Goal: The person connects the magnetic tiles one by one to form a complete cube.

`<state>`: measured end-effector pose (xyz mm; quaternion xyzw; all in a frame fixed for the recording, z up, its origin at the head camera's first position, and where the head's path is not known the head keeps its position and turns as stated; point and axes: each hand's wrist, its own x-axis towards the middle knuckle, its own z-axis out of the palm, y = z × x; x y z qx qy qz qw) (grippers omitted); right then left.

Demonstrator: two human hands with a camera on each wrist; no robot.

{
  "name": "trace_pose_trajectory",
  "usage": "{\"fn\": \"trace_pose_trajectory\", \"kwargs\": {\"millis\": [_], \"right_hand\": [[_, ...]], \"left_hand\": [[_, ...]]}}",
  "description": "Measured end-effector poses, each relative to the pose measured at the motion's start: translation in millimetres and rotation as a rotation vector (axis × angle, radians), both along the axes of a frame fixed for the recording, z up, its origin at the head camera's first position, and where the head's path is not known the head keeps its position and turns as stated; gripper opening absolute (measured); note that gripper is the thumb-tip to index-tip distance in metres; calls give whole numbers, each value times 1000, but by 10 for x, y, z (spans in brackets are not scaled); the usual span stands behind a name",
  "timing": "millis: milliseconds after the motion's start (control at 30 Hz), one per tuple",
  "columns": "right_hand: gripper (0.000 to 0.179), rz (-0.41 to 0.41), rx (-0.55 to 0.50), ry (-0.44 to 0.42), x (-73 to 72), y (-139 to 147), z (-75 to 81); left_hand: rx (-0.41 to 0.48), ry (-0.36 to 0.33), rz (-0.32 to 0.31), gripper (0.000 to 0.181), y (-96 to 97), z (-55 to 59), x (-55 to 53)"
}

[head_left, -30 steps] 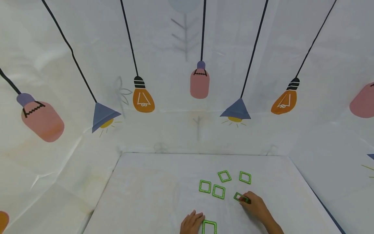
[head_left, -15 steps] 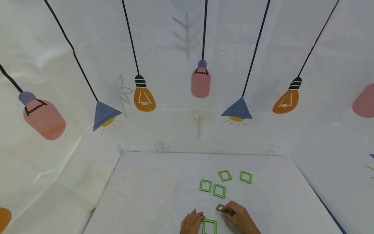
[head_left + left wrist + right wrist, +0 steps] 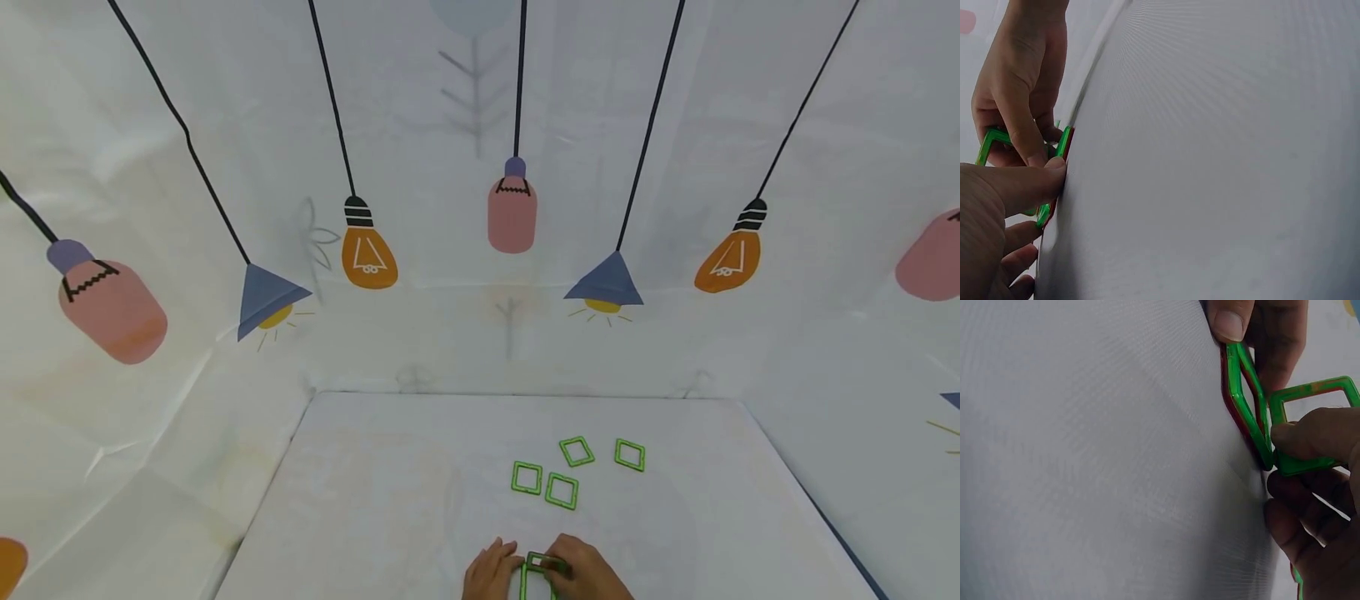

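Note:
Near the front of the white table, my left hand (image 3: 491, 573) holds a green magnetic tile frame (image 3: 1233, 381) that lies flat, thumb and a finger at its edges. A second green magnetic tile (image 3: 1319, 386), a square open frame, is pinched between the thumb and fingers of my right hand (image 3: 588, 571). This tile is raised at an angle, its lower edge right at the flat tile's edge. Both hands come close together in the wrist views. In the head view, the right fingers cover part of the raised tile, and the flat tile runs off the bottom.
Several more green square tiles lie flat farther back: a pair side by side, with a left tile (image 3: 514, 477) and a right tile (image 3: 549, 488), then a turned tile (image 3: 582, 462) and one off to the right (image 3: 617, 452). A white wall sheet (image 3: 450, 333) printed with lamps stands behind.
My right hand has moved left and toward the front with its tile, bringing it to the far edge of the flat tile. My left hand has stayed in place.

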<state>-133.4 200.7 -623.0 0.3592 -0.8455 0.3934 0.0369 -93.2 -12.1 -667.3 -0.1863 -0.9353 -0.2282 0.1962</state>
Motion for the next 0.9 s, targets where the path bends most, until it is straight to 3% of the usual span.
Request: {"fn": "trace_pose_trajectory", "kwargs": {"millis": [267,900], "right_hand": [[8,-25,13,20,10,-43,33],[7,-84,111,-207,-37,-84,65]], "left_hand": [[-8,-7,-19,50,-17,-26,-10],[23,-146,-59,55,-40,77,8]]}}
